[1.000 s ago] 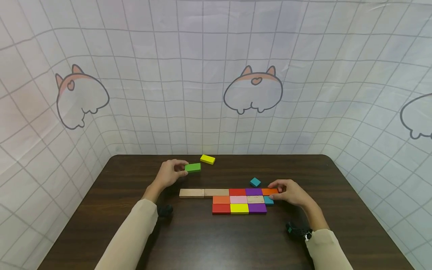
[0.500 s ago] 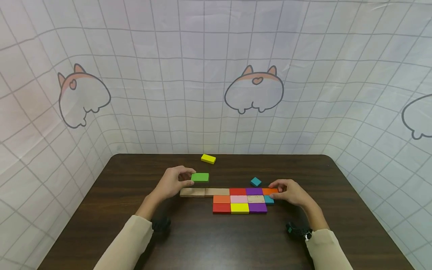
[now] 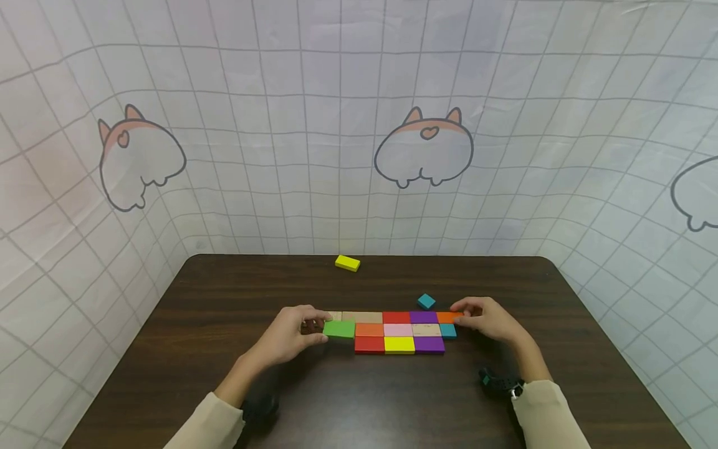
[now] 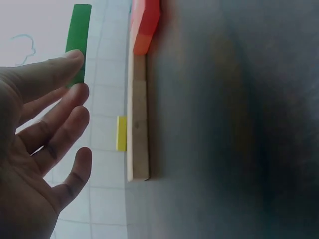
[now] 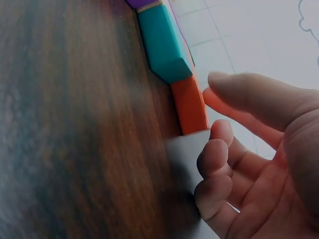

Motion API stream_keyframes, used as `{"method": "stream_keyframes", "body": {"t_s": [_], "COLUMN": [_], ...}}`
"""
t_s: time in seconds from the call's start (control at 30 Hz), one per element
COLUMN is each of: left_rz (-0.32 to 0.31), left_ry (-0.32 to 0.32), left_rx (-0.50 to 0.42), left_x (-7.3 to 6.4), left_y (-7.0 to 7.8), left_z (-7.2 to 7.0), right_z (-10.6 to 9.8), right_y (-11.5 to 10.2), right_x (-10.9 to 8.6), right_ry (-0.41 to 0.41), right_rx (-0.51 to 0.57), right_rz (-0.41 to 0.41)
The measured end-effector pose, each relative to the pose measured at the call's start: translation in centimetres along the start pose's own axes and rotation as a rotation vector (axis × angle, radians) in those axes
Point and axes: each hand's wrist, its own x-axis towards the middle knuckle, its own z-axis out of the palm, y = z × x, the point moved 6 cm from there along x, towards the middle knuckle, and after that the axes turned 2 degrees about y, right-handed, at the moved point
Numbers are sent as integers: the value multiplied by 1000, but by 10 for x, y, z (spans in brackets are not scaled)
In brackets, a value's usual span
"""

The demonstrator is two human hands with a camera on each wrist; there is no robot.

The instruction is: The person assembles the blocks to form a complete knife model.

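My left hand pinches a green block between thumb and fingers, also clear as the green block in the left wrist view. In that view it is held apart from the rows; in the head view it covers part of the left plain wooden block. Right of it is an orange block. My right hand rests beside the right end of the rows, its loosely bent fingers near or touching the end orange block. A teal block adjoins that one.
Red, yellow and purple blocks form the front row. A loose teal block lies behind the rows, and a loose yellow block near the back edge. A printed cloth surrounds the dark table.
My left hand has brought the green block from the back of the table toward me and slightly right, to the left side of the rows. The right hand has hardly moved.
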Motion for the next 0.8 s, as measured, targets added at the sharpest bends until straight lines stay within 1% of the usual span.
{"method": "stream_keyframes", "body": {"t_s": [0.03,0.17,0.23,0.4,0.53,0.67,0.8], "left_rz": [2,-29,-32,-40,-66,-77,-90], "left_ry": [-6,-44,-64,-111,-149,-164,-163], "left_rx": [1,13,22,32,22,14,34], "left_x": [-2,-9,-12,-15,-15,-14,-14], "left_y": [1,1,3,7,9,11,12], "left_z": [2,12,17,30,40,48,51], "right_z": [0,-1,0,0,-1,-1,-1], "right_y": [1,4,4,5,4,5,6], "right_x": [0,1,2,2,1,1,1], "right_ry": [-2,-4,-7,-8,-12,-14,-16], "right_rx": [-3,-16,-17,-8,4,5,8], "right_rz": [-2,0,-2,-7,-19,-17,-7]}}
